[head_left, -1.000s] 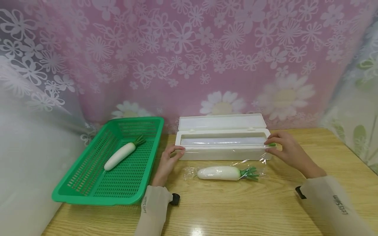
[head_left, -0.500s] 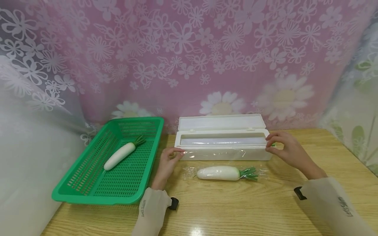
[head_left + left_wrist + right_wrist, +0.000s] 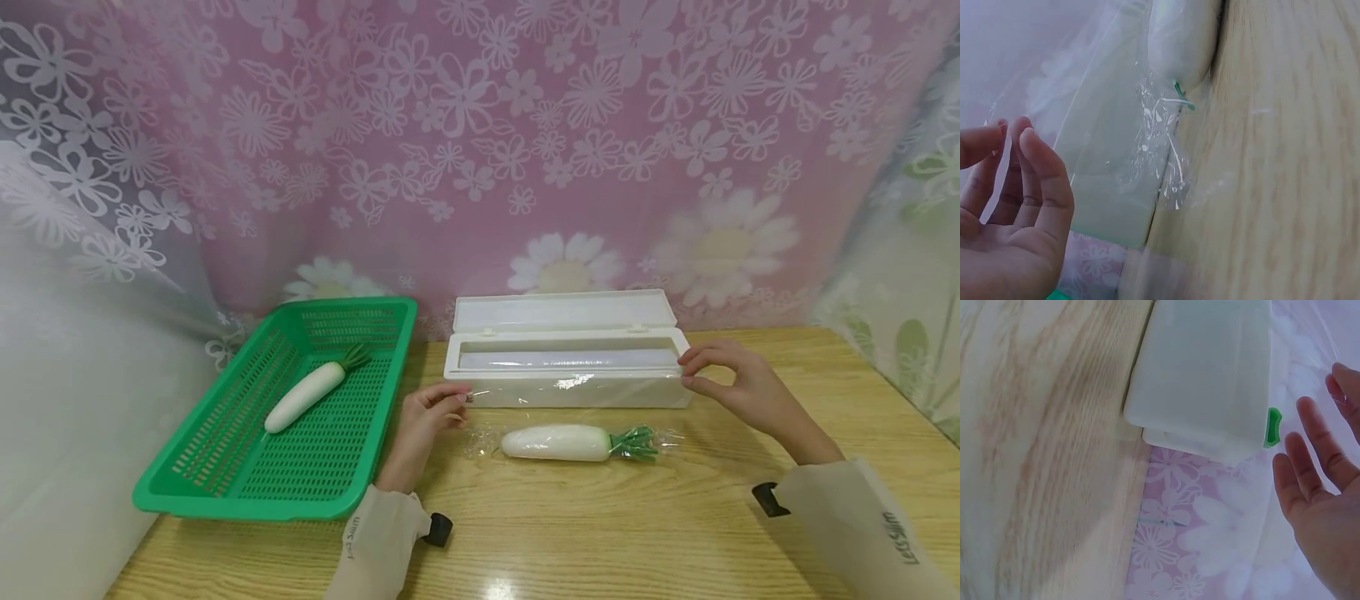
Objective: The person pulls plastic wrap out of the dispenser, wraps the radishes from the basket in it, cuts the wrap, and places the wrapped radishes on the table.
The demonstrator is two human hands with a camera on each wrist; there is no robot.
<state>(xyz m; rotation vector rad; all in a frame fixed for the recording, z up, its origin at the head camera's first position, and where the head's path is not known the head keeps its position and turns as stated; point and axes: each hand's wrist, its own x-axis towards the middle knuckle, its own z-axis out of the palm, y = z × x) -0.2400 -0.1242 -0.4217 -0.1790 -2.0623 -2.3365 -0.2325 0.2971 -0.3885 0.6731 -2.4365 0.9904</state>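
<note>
A sheet of clear cling film (image 3: 576, 382) stretches between both hands, across the front of a white cling film dispenser (image 3: 453, 360). Thumb and fingers of my left hand (image 3: 420, 427) pinch its left corner, and the left wrist view shows this hand (image 3: 1025, 209) with the other fingers bent. At the dispenser's right end, my right hand (image 3: 744, 392) pinches the other corner, its remaining fingers spread in the right wrist view. Inside the dispenser lies the film roll (image 3: 566, 359); its lid (image 3: 564, 312) stands up behind. A film-wrapped white radish (image 3: 557, 442) with green stalks lies in front.
To the left stands a green plastic basket (image 3: 142, 500) holding a second, unwrapped radish (image 3: 306, 397). A small green slider (image 3: 1273, 428) sticks out at the dispenser's end. Behind the wooden table (image 3: 600, 533) hangs a pink flowered curtain (image 3: 480, 167).
Both hands have come slightly toward me, the right one also a little outward. The film has shifted with them, lower over the dispenser's front. The basket has stayed put.
</note>
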